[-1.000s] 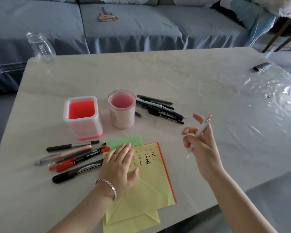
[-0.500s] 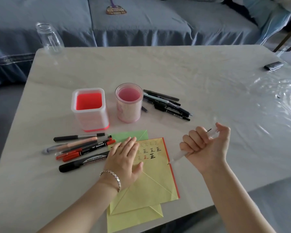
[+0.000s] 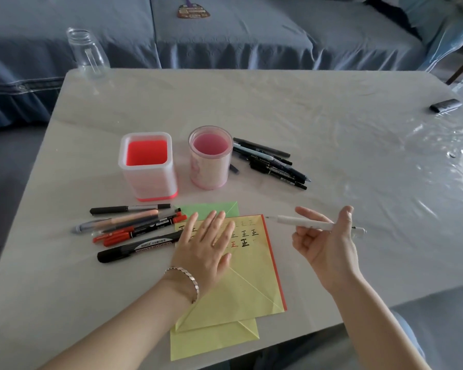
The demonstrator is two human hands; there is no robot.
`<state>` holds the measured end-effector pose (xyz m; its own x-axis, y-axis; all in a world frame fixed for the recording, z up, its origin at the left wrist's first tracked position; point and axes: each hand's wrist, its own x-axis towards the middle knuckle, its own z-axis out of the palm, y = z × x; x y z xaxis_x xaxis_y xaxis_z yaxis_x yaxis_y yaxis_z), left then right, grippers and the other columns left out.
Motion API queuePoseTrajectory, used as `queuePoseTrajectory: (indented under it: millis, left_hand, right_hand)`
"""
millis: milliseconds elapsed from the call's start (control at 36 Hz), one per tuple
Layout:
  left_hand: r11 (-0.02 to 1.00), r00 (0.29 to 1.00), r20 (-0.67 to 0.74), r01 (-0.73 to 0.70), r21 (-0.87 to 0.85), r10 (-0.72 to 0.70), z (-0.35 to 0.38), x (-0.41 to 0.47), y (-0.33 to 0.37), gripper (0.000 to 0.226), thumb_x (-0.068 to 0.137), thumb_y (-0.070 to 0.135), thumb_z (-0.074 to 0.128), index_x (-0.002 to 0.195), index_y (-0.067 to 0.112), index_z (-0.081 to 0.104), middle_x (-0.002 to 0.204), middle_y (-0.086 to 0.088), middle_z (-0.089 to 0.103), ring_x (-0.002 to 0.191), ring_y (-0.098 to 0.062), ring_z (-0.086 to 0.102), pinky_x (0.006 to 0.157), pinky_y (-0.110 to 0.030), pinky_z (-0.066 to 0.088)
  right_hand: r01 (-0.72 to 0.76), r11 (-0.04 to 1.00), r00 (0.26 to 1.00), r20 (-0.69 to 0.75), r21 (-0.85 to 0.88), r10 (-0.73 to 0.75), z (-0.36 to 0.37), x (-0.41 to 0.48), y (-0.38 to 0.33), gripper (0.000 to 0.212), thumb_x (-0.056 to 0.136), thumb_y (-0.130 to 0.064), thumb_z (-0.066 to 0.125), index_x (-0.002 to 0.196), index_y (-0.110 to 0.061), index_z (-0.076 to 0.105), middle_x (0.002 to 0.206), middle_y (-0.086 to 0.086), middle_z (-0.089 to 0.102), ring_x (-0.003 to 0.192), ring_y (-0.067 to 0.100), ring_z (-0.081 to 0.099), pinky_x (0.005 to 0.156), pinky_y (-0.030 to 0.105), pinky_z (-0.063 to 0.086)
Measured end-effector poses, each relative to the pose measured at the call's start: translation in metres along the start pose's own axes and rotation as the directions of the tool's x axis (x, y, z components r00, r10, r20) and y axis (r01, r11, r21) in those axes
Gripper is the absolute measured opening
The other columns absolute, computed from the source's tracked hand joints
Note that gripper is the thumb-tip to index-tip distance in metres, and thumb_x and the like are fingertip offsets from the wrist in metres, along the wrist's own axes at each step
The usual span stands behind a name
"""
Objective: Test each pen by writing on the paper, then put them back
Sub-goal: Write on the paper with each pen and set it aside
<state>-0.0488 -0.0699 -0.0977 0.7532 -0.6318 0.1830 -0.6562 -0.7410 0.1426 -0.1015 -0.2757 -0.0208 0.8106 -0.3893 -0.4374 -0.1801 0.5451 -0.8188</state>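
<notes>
Holding white pen (image 3: 308, 222) in R hand (image 3: 329, 247); L hand (image 3: 206, 244) flat on paper (image 3: 251, 284).

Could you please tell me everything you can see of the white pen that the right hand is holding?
The white pen is a slim, plastic-looking stick with a fine tip pointing left and a clear end poking out past the thumb. It lies almost level in the air above the table, just right of the yellow paper, touching neither. Only the right hand touches it, palm up, thumb and fingers pinching its rear half.

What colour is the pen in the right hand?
White pen, held in the right hand; head view.
</notes>
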Motion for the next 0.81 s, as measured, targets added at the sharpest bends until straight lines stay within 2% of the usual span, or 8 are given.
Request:
queuePoseTrajectory:
  millis: [139,222,278,333,417,500,639,806]
  left_hand:
    - [0.995,0.999,-0.003,0.034,-0.091,-0.034,-0.004,-0.004,0.025,0.039,0.078,0.022,0.033,0.115,0.017,0.045,0.126,-0.016,0.056,0.117,-0.029,0.054,0.103,-0.044,0.028]
    - [0.994,0.998,0.058,0.019,-0.110,-0.013,-0.007,-0.008,0.039,0.043,0.080,0.033,0.036,0.120,0.023,0.047,0.130,-0.017,0.053,0.121,-0.032,0.050,0.102,-0.049,0.036]
    - [0.995,0.995,0.100,0.001,-0.096,0.009,-0.005,-0.009,0.043,0.047,0.080,0.041,0.037,0.124,0.027,0.047,0.133,-0.018,0.049,0.124,-0.035,0.046,0.100,-0.054,0.034]
    - [0.997,0.990,0.136,-0.010,-0.074,0.020,-0.002,-0.011,0.045,0.050,0.080,0.047,0.037,0.126,0.032,0.046,0.136,-0.018,0.047,0.126,-0.038,0.042,0.106,-0.053,0.030]
    - [0.995,0.984,0.177,-0.014,-0.099,0.031,0.001,-0.013,0.042,0.049,0.078,0.051,0.038,0.123,0.035,0.048,0.136,-0.016,0.046,0.128,-0.040,0.038,0.102,-0.050,0.019]
    - [0.991,0.978,0.207,0.004,-0.134,0.025,0.001,-0.013,0.041,0.048,0.075,0.052,0.040,0.119,0.036,0.050,0.135,-0.013,0.048,0.129,-0.038,0.038,0.102,-0.048,0.018]
    - [0.991,0.972,0.232,0.002,-0.134,0.030,0.001,-0.011,0.041,0.050,0.075,0.052,0.040,0.120,0.035,0.052,0.135,-0.013,0.048,0.129,-0.039,0.038,0.103,-0.050,0.017]
    - [0.994,0.965,0.261,0.016,-0.108,0.012,-0.005,-0.010,0.043,0.066,0.076,0.056,0.012,0.139,0.043,0.025,0.155,-0.007,0.005,0.140,-0.031,-0.012,0.110,-0.046,-0.014]
  right_hand:
    - [0.078,0.983,0.996,0.064,-0.167,-0.068,0.001,-0.004,0.006,0.060,0.080,-0.057,0.034,0.095,-0.008,0.064,0.078,0.016,0.072,0.077,0.026,0.070,0.066,0.028,0.058]
    - [0.197,0.920,0.980,0.029,-0.339,-0.199,0.005,-0.004,0.010,0.012,0.086,-0.023,0.059,0.081,-0.011,0.060,0.067,0.005,0.068,0.061,0.016,0.065,0.059,0.020,0.054]
    - [0.266,0.865,0.955,-0.004,-0.425,-0.295,0.005,-0.002,0.016,0.020,0.084,-0.007,0.063,0.070,-0.013,0.049,0.050,-0.006,0.054,0.046,0.008,0.049,0.046,0.015,0.042]
    - [0.293,0.854,0.943,-0.015,-0.429,-0.331,0.006,0.002,0.020,0.023,0.087,-0.002,0.056,0.072,-0.012,0.043,0.043,-0.008,0.045,0.039,0.007,0.042,0.041,0.014,0.034]
    - [0.315,0.838,0.941,0.034,-0.445,-0.336,0.011,0.007,0.025,0.009,0.092,-0.008,0.050,0.083,-0.009,0.050,0.048,-0.002,0.056,0.045,0.013,0.054,0.045,0.018,0.042]
    - [0.285,0.834,0.956,0.076,-0.472,-0.283,0.016,0.013,0.029,0.015,0.093,-0.014,0.050,0.082,-0.008,0.058,0.063,0.006,0.066,0.056,0.015,0.064,0.052,0.021,0.052]
    - [0.286,0.774,0.941,0.011,-0.565,-0.339,0.019,0.020,0.038,0.025,0.082,-0.015,0.068,0.065,-0.004,0.055,0.054,0.009,0.062,0.045,0.013,0.055,0.047,0.023,0.047]
    - [0.263,0.687,0.872,-0.138,-0.678,-0.470,0.015,0.029,0.061,0.042,0.080,-0.022,0.067,0.050,-0.006,0.042,0.046,0.008,0.045,0.048,0.016,0.039,0.047,0.025,0.030]
